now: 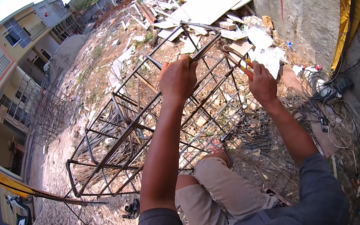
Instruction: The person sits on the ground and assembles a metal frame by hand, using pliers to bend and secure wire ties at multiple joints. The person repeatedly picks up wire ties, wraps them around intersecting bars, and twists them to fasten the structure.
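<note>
The right hand [261, 83] is clamped round the pincers [223, 49], their head toward eleven o'clock at the cage [131, 125]; the left hand [177, 78], at nine o'clock, is closed on its upper bar [206, 46]. Best hold firmly (well clear of the jaws) and keep the pincers square.

bar cage [135, 124]: 1 | pincers [245, 71]: 1 | grip [177, 79]: 2 | forearm [157, 160]: 2 | knee [206, 169]: 2

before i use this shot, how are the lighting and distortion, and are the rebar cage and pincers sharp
In the head view, hard sunlight leaves the white boards glaring; the houses lean near the dark fisheye rim; the rebar cage and pincers look fairly sharp, without obvious motion blur.
</note>
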A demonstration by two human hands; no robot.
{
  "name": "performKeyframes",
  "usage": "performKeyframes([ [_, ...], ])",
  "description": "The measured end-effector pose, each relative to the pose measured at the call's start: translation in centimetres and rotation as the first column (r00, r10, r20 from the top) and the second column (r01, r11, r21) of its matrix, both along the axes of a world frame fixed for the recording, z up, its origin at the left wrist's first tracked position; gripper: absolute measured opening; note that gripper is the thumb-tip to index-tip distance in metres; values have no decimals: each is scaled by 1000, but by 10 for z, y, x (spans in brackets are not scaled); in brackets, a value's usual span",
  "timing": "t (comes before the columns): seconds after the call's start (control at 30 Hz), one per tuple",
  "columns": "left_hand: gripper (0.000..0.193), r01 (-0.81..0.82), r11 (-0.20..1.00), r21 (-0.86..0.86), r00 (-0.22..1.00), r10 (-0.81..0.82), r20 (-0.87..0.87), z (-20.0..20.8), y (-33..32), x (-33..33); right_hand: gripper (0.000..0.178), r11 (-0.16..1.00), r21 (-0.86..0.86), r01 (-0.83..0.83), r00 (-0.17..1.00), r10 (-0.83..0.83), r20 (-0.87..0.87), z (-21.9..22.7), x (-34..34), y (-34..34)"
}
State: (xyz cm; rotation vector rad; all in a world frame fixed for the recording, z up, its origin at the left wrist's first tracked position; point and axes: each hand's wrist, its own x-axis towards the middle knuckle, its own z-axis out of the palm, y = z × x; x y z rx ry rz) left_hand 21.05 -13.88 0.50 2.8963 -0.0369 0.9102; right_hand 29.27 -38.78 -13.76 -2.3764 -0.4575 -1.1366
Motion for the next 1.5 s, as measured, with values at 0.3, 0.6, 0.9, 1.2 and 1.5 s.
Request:
performKeyframes([
  [0.3, 30, 22, 999, -30, 1000, -22, -5, -2, 0, -9, 35, 825, 379, -419, 706, 558, -436, -12, 18, 0],
  [0.6, 28, 48, 998, -47, 998, -46, 31, -3, 0, -6, 40, -97, 990, 100, -662, 736, 139, -37, 45, -4],
  [0.9, 29, -1, 1000, -4, 999, 1, -37, 0, 7, -8, 54, 761, 580, -291, 585, 621, -522, 18, -19, 16],
  [1.2, 30, 11, 1000, -13, 997, -12, -70, 2, 0, -8, 54, 971, 126, -201, 976, 210, -60, 0, -16, 16],
  [1.5, 27, 32, 999, 28, 999, -33, 10, -4, 2, -7, 85, -31, 976, -216, -360, 932, -50, -6, 14, -11],
])
